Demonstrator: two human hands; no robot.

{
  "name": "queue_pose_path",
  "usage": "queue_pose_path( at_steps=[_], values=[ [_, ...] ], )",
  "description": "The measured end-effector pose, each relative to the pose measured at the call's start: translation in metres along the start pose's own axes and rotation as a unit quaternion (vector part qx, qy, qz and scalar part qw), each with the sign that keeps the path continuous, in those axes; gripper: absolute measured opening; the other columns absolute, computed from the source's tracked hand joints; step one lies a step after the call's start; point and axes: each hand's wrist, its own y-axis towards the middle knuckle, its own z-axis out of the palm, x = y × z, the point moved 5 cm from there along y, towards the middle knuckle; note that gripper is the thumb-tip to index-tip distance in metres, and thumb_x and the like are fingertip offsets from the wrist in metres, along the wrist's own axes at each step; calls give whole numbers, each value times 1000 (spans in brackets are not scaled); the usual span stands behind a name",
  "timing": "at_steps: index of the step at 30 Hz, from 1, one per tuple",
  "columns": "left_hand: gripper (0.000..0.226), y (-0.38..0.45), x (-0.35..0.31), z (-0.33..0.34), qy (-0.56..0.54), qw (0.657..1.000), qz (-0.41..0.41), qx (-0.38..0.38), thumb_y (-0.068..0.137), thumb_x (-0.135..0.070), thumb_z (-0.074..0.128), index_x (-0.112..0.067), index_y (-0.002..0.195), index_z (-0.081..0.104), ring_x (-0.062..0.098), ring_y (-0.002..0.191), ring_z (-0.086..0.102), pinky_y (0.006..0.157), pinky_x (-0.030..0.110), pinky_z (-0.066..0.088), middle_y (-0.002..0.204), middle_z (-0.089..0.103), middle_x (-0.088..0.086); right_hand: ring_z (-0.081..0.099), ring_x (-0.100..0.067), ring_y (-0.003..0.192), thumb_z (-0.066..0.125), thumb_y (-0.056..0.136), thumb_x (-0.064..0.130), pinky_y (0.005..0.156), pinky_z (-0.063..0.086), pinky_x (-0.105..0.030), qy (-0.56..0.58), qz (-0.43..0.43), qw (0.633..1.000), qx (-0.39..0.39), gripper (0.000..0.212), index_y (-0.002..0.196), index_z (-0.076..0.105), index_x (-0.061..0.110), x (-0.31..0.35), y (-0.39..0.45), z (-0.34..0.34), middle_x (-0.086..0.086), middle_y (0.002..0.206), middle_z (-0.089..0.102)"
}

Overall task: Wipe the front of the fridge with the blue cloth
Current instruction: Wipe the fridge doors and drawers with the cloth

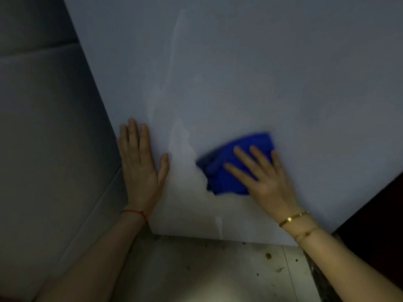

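Observation:
The pale fridge front fills most of the head view, dim and streaked with lighter patches near its lower left. A crumpled blue cloth lies flat against the lower part of the door, blurred. My right hand presses on the cloth with fingers spread, a gold bracelet on the wrist. My left hand rests flat on the door near its left edge, fingers apart, holding nothing; a red string circles that wrist.
A grey tiled wall stands to the left of the fridge. Below the door is a tiled floor dotted with dirt specks. A dark surface borders the fridge at the lower right.

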Motion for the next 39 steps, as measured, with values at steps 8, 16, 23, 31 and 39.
queue_pose_path(
  at_steps=[8, 16, 23, 31, 39],
  values=[
    [67, -2, 3, -1, 14, 1000, 11, 8, 101, -35, 42, -1, 152, 15, 18, 152, -6, 126, 43, 1, 160, 14, 20, 33, -18, 138, 54, 90, 12, 122, 2, -36, -33, -112, 988, 99, 57, 143, 39, 29, 53, -41, 37, 4, 153, 30],
    [67, -2, -3, 1, 23, 1000, 3, 8, 99, -28, 44, 1, 152, 15, 16, 152, -13, 125, 49, 3, 159, 14, 24, 16, -42, 141, 52, 86, 13, 123, -3, -45, 9, 216, 976, -14, 61, 143, 34, 25, -66, -19, -44, -16, 156, 17],
    [68, -3, -5, -3, 18, 1000, 1, 23, 99, -28, 44, 1, 152, 13, 15, 151, -11, 125, 48, 3, 160, 13, 24, 20, -41, 140, 65, 83, 15, 120, 1, -47, 99, 162, 977, -99, 56, 136, 48, 18, -19, 86, -39, -20, 147, 40],
    [64, -5, -20, -17, -22, 997, -37, 57, 99, -19, 51, 2, 151, 21, 29, 152, 8, 126, 47, 11, 161, 14, 17, 35, -26, 138, 62, 83, -1, 122, 18, -43, 106, 57, 987, 108, 59, 137, 45, 18, 28, -36, -3, -4, 147, 41],
    [32, 21, -109, -114, -109, 899, -251, 344, 96, -25, 55, -16, 127, 59, 23, 108, 59, 92, 18, 39, 123, 62, 3, 55, -9, 109, 49, 93, 19, 94, 47, -25, 342, 463, 776, 258, 41, 133, 45, 26, -33, 5, -165, 7, 122, 56]
  ],
)
